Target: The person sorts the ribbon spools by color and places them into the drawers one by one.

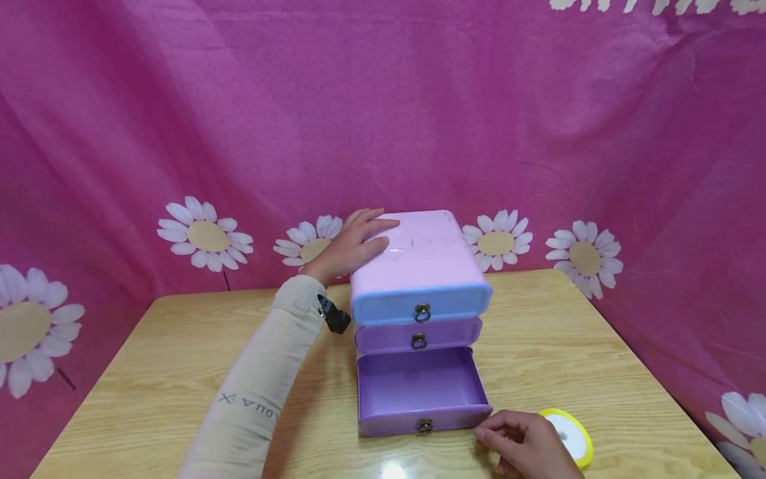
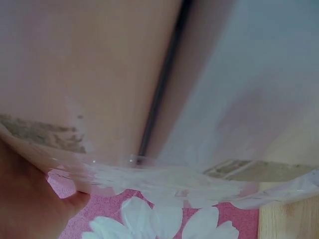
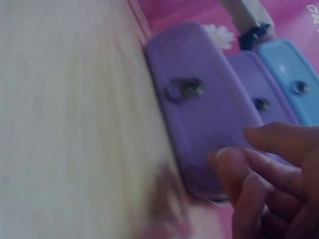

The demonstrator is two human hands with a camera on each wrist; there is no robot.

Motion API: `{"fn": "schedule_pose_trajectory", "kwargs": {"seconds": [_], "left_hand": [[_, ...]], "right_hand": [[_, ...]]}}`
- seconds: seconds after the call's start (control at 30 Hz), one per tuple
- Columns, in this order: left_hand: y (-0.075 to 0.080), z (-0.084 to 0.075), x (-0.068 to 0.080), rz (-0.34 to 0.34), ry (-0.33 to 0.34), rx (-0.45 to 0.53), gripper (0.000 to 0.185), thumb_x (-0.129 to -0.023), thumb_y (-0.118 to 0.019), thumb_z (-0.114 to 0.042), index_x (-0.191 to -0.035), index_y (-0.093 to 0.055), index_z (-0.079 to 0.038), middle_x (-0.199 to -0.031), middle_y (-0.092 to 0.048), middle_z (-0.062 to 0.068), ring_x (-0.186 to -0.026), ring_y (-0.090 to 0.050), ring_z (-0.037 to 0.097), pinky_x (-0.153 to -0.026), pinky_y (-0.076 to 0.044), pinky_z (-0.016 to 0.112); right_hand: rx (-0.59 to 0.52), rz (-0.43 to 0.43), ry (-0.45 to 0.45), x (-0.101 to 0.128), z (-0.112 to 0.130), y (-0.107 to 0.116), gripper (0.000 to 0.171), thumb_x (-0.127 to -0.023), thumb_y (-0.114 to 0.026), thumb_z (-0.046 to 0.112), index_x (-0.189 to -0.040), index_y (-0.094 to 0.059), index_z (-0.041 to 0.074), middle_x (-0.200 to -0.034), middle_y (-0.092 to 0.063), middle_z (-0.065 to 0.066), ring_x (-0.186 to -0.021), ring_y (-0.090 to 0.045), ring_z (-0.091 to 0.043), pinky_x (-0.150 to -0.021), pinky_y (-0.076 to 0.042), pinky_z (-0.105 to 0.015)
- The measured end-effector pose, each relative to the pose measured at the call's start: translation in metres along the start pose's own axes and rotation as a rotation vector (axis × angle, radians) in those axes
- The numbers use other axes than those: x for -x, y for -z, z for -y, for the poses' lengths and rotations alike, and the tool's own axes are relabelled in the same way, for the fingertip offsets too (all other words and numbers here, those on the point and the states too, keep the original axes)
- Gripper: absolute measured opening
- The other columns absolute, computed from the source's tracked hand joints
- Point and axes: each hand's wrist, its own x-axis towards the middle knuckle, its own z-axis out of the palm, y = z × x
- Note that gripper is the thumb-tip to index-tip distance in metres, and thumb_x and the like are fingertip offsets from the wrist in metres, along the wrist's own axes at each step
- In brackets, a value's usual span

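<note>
A small chest of drawers (image 1: 427,266) has a pink top, a blue top drawer (image 1: 443,305), a purple middle drawer (image 1: 383,339) and a purple bottom drawer (image 1: 391,426). The bottom one is pulled out, its inside bare; the middle one juts out slightly. My left hand (image 1: 358,245) rests on the left side of the pink top with fingers spread. By the right front corner of the bottom drawer is my right hand (image 1: 526,442), fingers loosely bent and nothing held. Whether it touches that corner I cannot tell. The left wrist view shows mostly the chest's blurred side.
A round yellow and white object (image 1: 571,436) lies on the wooden table (image 1: 179,372) just right of my right hand, partly behind it. Behind the chest hangs a magenta cloth (image 1: 383,120) with white daisies. Ring pulls (image 1: 422,313) hang on the drawer fronts.
</note>
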Motion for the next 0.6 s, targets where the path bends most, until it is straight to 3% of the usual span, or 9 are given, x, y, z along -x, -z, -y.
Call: {"fn": "schedule_pose_trajectory", "kwargs": {"seconds": [0.17,0.27,0.33,0.43,0.5,0.6], "left_hand": [[0.001,0.001,0.000,-0.002,-0.001,-0.006,0.047,-0.098,-0.048,-0.035,-0.143,-0.049,-0.023,-0.157,-0.026,0.007,-0.146,-0.010,0.026,-0.114,-0.011,0.056],[0.002,0.001,0.000,-0.007,-0.005,-0.006,0.047,-0.098,-0.049,-0.034,-0.143,-0.049,-0.023,-0.157,-0.026,0.007,-0.146,-0.010,0.026,-0.114,-0.011,0.057],[0.002,0.001,0.000,-0.006,-0.009,-0.004,0.047,-0.098,-0.048,-0.034,-0.143,-0.049,-0.022,-0.157,-0.026,0.007,-0.146,-0.010,0.027,-0.114,-0.011,0.056],[0.002,-0.001,0.001,-0.003,-0.013,-0.002,0.047,-0.097,-0.048,-0.034,-0.143,-0.049,-0.022,-0.157,-0.025,0.008,-0.146,-0.011,0.027,-0.114,-0.011,0.056],[0.001,-0.001,0.001,-0.003,-0.011,0.000,0.047,-0.097,-0.048,-0.034,-0.143,-0.049,-0.022,-0.157,-0.026,0.007,-0.146,-0.011,0.025,-0.114,-0.011,0.056],[0.000,-0.002,0.001,-0.007,-0.013,0.002,0.046,-0.098,-0.048,-0.033,-0.142,-0.050,-0.021,-0.157,-0.027,0.008,-0.146,-0.011,0.025,-0.114,-0.011,0.055]], "right_hand": [[0.231,-0.306,0.034,0.007,0.011,0.016,0.019,-0.082,-0.077,0.031,-0.095,-0.073,0.017,-0.084,-0.071,0.006,-0.071,-0.064,-0.006,-0.064,-0.052,-0.024],[0.405,-0.401,0.060,0.011,0.013,0.026,0.027,-0.081,-0.076,0.039,-0.103,-0.072,0.024,-0.098,-0.071,0.009,-0.088,-0.065,-0.011,-0.074,-0.051,-0.026],[0.495,-0.416,0.065,0.014,0.012,0.033,0.036,-0.080,-0.076,0.044,-0.110,-0.070,0.025,-0.108,-0.069,0.006,-0.099,-0.063,-0.018,-0.080,-0.050,-0.033],[0.570,-0.369,0.057,0.016,0.007,0.045,0.048,-0.079,-0.075,0.048,-0.118,-0.067,0.022,-0.121,-0.065,-0.004,-0.112,-0.058,-0.031,-0.086,-0.047,-0.047],[0.589,-0.317,0.040,0.016,0.002,0.051,0.054,-0.079,-0.075,0.048,-0.123,-0.064,0.018,-0.125,-0.061,-0.012,-0.115,-0.054,-0.038,-0.087,-0.045,-0.056],[0.628,-0.259,0.015,0.017,-0.005,0.060,0.062,-0.078,-0.076,0.048,-0.126,-0.062,0.012,-0.128,-0.057,-0.020,-0.114,-0.052,-0.043,-0.085,-0.045,-0.060]]}}
